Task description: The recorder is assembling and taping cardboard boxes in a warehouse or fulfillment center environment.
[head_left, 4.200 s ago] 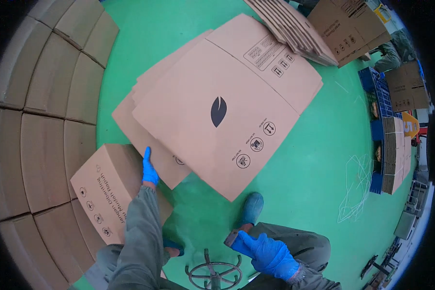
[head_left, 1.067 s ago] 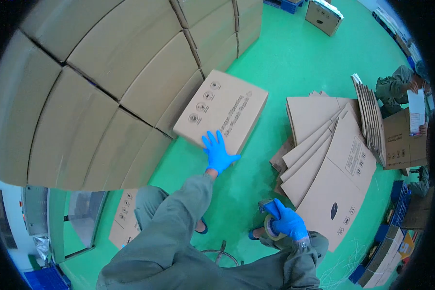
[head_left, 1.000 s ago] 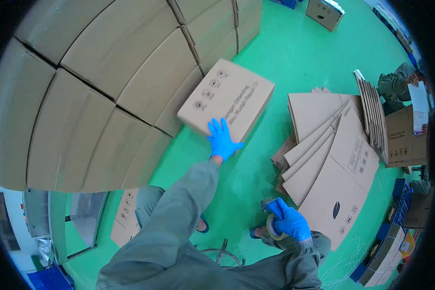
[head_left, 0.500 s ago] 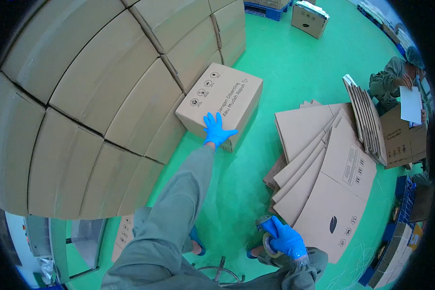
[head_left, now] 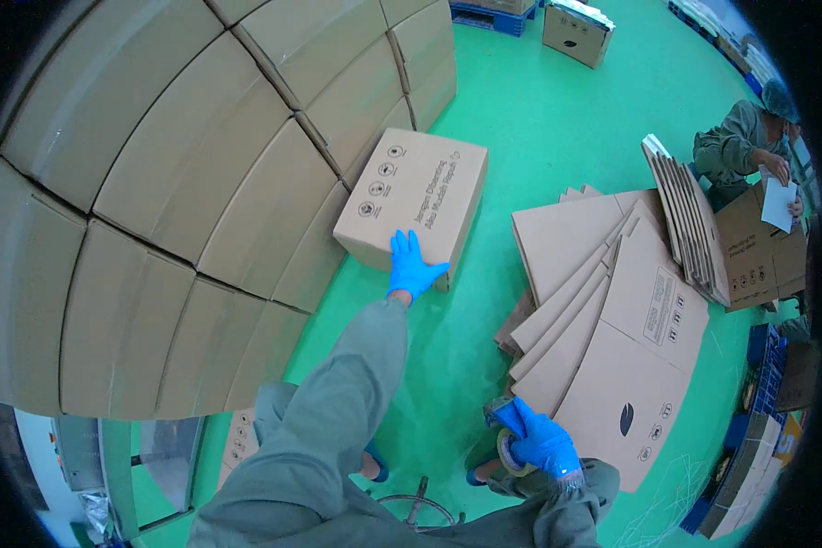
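Observation:
My left hand (head_left: 412, 266), in a blue glove, lies flat with fingers spread against the near edge of a closed brown cardboard box (head_left: 416, 199) that sits on the green floor next to a tall stack of boxes (head_left: 183, 183). My right hand (head_left: 541, 443), also gloved in blue, is low by my knee and grips a roll of packing tape (head_left: 504, 452). Flattened cardboard sheets (head_left: 612, 320) lie fanned on the floor just right of that hand.
A second person in grey-green clothing (head_left: 738, 146) crouches at the far right with a white paper, beside upright flat cartons (head_left: 690, 215). A small box (head_left: 575, 32) stands at the top. Blue pallets (head_left: 758, 402) line the right edge. A metal stool ring (head_left: 411, 511) is under me.
The closed box has slid away from me toward the box stack under my left hand. My right hand stays low on the tape roll.

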